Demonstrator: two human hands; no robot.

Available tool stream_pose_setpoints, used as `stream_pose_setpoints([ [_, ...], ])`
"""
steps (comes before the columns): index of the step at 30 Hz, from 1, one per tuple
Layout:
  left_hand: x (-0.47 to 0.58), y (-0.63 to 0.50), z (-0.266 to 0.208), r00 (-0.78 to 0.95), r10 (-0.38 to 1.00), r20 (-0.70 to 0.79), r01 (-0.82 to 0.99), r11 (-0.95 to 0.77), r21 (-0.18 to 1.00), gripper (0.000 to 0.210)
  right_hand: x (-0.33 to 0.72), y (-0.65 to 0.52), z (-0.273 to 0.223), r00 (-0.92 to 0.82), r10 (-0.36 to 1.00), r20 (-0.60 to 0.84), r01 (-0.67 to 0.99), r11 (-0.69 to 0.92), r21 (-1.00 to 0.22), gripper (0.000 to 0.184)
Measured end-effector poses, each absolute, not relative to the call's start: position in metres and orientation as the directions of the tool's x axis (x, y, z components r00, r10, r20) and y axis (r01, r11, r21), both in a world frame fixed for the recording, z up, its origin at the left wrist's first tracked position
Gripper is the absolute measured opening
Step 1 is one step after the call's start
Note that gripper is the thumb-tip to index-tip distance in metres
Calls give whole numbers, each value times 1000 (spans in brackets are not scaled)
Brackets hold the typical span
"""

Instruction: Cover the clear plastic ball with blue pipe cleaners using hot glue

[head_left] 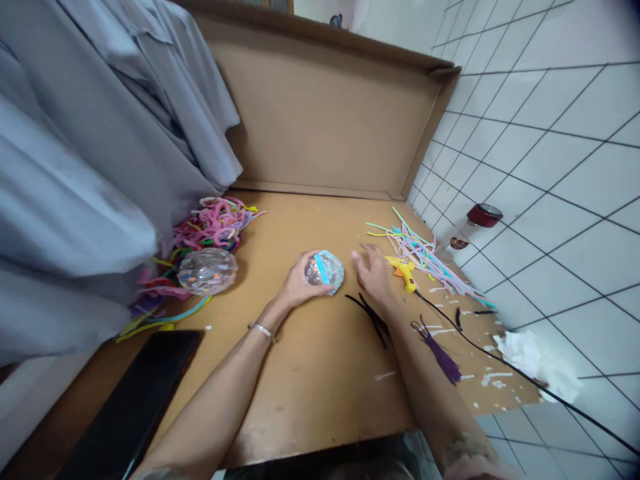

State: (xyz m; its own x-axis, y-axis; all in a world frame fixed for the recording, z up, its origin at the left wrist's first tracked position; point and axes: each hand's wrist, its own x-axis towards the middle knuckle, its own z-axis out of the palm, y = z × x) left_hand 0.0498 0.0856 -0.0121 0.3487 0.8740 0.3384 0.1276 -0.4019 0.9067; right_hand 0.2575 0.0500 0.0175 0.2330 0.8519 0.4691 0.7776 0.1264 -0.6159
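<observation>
Mid-table on the brown tabletop (305, 380), the left hand (300, 281) has a clear ball (327, 273) cupped firmly, a bright blue strip (321, 269) across it and a pale, fuzzy layer on its right side. Over to the right, the right hand (374, 272) hangs with fingers loosely spread, nothing visible in them, just beside the yellow glue gun (407, 271); whether they touch, I can't tell! Looks like a covering step, part done, with pastel stems (425, 257) lying beyond the gun. The next move seems to call for a steady left hold and, if the gun is wanted, fingers round its handle, clear of the front end
</observation>
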Motion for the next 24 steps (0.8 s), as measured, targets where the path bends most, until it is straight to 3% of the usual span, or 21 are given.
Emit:
stream_pose_setpoints([
  [3,52,86,-14,333,878,343,118,-399,909,88,287,42,16,489,693,530,867,-319,-383,44],
  [7,53,86,-13,321,882,345,111,-397,911,86,316,33,5,563,669,485,814,-550,-187,49],
  [12,54,86,-13,317,872,374,98,-422,901,84,328,33,-6,619,682,389,775,-612,-158,61],
  [20,50,88,-13,331,889,317,83,-362,929,92,332,37,-4,622,653,433,780,-569,-261,49],
  [24,50,89,-14,326,893,310,64,-348,935,93,328,37,7,575,630,521,818,-461,-345,45],
])
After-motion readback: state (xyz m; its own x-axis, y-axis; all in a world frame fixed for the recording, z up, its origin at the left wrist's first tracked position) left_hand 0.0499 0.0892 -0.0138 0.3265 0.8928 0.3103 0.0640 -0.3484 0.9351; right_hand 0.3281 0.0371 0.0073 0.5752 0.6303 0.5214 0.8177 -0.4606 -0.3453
